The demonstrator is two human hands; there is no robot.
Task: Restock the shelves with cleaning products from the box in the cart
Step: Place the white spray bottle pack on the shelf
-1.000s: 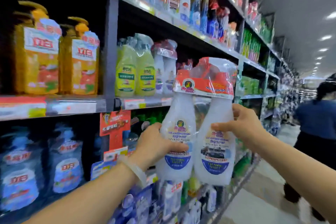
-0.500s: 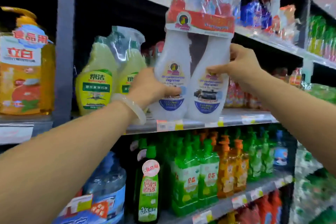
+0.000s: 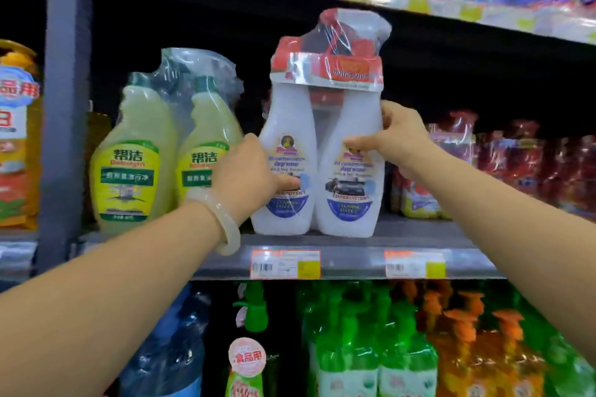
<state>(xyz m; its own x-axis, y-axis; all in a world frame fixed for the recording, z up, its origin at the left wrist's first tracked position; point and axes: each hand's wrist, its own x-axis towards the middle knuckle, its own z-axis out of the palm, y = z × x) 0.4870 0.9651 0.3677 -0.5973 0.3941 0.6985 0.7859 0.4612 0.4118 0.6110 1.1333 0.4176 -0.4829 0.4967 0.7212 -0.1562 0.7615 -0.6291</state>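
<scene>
A twin pack of white spray bottles, wrapped in clear plastic with a red band around the necks, stands upright on the grey middle shelf. My left hand, a pale bangle on its wrist, grips the left bottle's lower side. My right hand holds the right bottle at its waist. The pack's base touches the shelf near the front edge. The box and the cart are out of view.
A yellow-green twin pack stands just left of the white pack, past it a grey upright post and an orange bottle. Red wrapped packs fill the right. Green and orange pump bottles sit on the shelf below.
Both hands carried the white twin pack up from chest height and forward, and its base now rests on the middle shelf. The view came closer to the shelves.
</scene>
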